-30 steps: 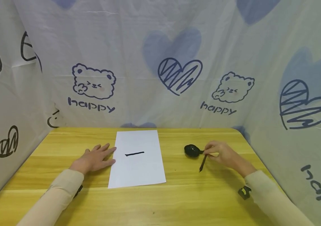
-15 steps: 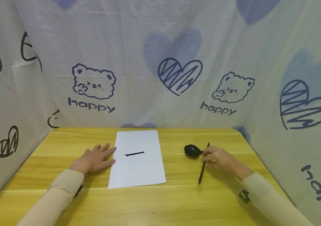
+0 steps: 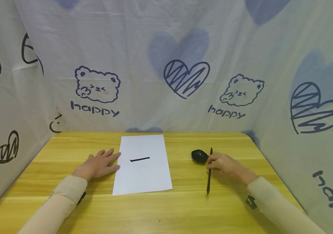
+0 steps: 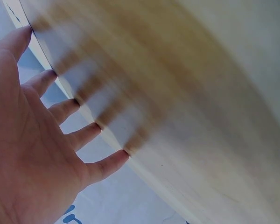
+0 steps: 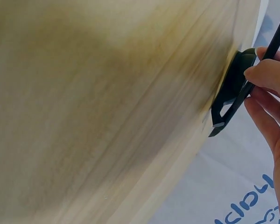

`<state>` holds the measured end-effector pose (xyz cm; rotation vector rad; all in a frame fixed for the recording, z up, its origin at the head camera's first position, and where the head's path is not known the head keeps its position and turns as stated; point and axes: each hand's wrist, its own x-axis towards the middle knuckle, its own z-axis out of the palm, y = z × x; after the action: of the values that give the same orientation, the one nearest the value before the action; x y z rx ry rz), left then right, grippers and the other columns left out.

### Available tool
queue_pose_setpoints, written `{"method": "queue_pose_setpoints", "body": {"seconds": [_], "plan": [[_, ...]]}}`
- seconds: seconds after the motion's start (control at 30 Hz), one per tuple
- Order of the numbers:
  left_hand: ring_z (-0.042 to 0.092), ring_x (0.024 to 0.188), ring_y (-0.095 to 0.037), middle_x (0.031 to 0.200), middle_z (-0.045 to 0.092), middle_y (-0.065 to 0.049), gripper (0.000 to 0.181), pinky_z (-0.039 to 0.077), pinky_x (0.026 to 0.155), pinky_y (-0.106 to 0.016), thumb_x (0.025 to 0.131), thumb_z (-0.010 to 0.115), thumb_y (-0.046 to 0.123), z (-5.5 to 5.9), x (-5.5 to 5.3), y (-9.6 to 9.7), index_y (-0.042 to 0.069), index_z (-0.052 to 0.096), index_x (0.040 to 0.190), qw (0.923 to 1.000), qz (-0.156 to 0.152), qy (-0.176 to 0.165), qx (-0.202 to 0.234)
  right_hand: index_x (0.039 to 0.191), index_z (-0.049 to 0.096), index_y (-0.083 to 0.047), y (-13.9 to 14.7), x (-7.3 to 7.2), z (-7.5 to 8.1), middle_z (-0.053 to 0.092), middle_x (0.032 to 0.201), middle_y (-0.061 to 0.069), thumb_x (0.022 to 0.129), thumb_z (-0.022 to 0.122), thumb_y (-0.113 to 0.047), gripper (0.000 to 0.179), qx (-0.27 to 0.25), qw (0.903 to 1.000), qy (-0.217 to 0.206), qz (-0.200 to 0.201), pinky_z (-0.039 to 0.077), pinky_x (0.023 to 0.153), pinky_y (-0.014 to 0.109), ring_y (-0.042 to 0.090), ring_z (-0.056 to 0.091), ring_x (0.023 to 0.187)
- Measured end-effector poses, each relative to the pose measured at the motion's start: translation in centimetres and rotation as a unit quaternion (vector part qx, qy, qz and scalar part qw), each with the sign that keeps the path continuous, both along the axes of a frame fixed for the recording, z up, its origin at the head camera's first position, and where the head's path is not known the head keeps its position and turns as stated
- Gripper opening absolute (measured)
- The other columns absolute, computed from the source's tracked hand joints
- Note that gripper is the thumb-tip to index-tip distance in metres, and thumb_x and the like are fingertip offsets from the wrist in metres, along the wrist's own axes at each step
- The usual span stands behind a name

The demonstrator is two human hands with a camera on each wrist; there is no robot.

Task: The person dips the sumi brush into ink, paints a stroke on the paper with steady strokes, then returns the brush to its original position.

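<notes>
My right hand pinches a slim dark writing brush between thumb and fingers. In the head view the brush runs nearly straight up and down, its upper tip showing just above the fingers. Just left of that hand lies a glossy black spoon-shaped dish; the fingers hide most of its handle, and I cannot tell whether they touch it. The brush crosses the dish in the right wrist view. My left hand rests with spread fingers, fingertips at the left edge of a white sheet of paper.
One black stroke marks the paper. Everything rests on a yellow wood-grain table. White cloth printed with hearts and bears hangs behind the table and along both sides.
My right hand has shifted slightly left and nearer me. The brush has swung closer to vertical, with more of its length showing. My left hand, the paper and the dish stay put.
</notes>
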<state>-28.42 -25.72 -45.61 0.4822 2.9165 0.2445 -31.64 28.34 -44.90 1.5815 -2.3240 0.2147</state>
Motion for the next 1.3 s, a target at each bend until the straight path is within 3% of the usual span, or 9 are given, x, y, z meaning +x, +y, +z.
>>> {"method": "queue_pose_setpoints", "body": {"seconds": [0.5, 0.77, 1.1, 1.3], "plan": [[0.026, 0.149, -0.061, 0.168, 0.028, -0.024, 0.072, 0.019, 0.11, -0.087, 0.104, 0.046, 0.061, 0.2, -0.2, -0.2, 0.019, 0.035, 0.162, 1.0, 0.001, -0.006, 0.002, 0.09, 0.082, -0.017, 0.2, -0.3, -0.7, 0.072, 0.097, 0.001, 0.076, 0.087, 0.001, 0.024, 0.038, 0.9991, 0.019, 0.003, 0.061, 0.083, 0.033, 0.018, 0.065, 0.093], [0.026, 0.149, -0.062, 0.168, 0.028, -0.024, 0.072, 0.019, 0.109, -0.087, 0.104, 0.046, 0.061, 0.2, -0.2, -0.1, 0.02, 0.036, 0.162, 0.9999, -0.001, -0.009, 0.005, 0.089, 0.083, -0.017, 0.3, 0.0, -1.0, 0.072, 0.098, 0.002, 0.073, 0.087, 0.003, 0.026, 0.033, 0.9993, 0.017, 0.005, 0.061, 0.083, 0.031, 0.019, 0.064, 0.094], [0.028, 0.149, -0.06, 0.168, 0.03, -0.023, 0.072, 0.02, 0.11, -0.086, 0.103, 0.047, 0.062, -0.1, 0.2, -0.1, 0.02, 0.037, 0.161, 1.0, -0.001, -0.006, 0.005, 0.089, 0.082, -0.018, 0.1, 0.8, -0.8, 0.072, 0.101, 0.0, 0.075, 0.087, 0.003, 0.026, 0.057, 0.9975, -0.006, -0.041, 0.061, 0.084, 0.03, 0.016, 0.064, 0.097], [0.028, 0.149, -0.061, 0.167, 0.03, -0.024, 0.071, 0.02, 0.109, -0.086, 0.103, 0.048, 0.06, 0.1, 0.2, 0.0, 0.02, 0.037, 0.161, 1.0, -0.002, -0.003, 0.006, 0.087, 0.082, -0.017, -0.1, 1.1, -0.7, 0.073, 0.101, 0.001, 0.076, 0.084, 0.005, 0.025, 0.057, 0.9973, -0.007, -0.047, 0.061, 0.084, 0.031, 0.016, 0.064, 0.095]]}}
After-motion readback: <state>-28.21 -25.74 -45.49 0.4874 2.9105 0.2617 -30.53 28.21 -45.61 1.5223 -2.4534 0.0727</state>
